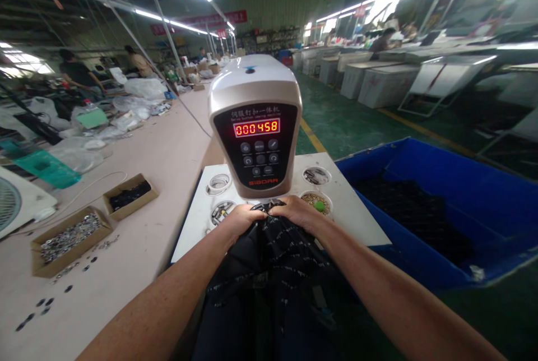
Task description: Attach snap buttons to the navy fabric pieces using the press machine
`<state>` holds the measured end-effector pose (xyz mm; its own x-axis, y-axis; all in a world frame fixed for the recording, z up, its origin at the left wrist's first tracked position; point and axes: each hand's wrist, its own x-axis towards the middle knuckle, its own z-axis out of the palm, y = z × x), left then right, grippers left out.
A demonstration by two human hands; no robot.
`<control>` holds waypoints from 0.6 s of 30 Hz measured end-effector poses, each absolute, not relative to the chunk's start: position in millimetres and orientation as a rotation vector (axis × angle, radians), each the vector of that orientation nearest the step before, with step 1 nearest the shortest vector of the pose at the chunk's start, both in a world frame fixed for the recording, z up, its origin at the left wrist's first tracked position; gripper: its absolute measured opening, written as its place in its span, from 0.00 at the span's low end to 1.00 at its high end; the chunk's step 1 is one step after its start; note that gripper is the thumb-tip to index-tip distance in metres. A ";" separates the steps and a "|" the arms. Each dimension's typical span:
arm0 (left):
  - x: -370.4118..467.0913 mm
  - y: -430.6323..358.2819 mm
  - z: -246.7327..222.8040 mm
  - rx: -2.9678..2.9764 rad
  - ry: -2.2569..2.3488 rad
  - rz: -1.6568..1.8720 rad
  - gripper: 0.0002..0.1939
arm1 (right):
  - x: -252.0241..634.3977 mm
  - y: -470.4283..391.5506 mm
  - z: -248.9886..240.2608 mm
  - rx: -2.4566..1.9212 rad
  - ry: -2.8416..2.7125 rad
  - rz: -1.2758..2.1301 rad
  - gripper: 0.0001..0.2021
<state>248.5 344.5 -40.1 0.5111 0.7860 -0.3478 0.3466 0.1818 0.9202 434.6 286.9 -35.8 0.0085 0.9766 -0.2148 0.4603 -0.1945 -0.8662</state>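
Left hand (242,220) and right hand (296,212) pinch the cloth (286,242); the machine (255,125) just ahead could nip a hand that slips forward.

The left grip (244,217) and right grip (296,212) hide part of the dark cloth (290,246)

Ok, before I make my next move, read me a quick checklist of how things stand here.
1. Left hand gripping the dark cloth: ok.
2. Right hand gripping the cloth: ok.
3. Display lit: ok, it reads 000458.
4. Both hands well away from the machine: not ok, they are close to its lower front.
5. Cloth lined up under the machine: cannot tell, the contact spot is hidden.
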 end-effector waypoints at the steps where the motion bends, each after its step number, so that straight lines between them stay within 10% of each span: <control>1: 248.9 344.2 -40.7 1.403 1.063 0.414 0.16 | 434.7 286.8 -36.6 -1.707 -1.479 1.132 0.14; 18: 244.9 348.1 -51.0 1.370 1.045 0.400 0.18 | 436.5 286.0 -35.8 -1.688 -1.547 1.084 0.13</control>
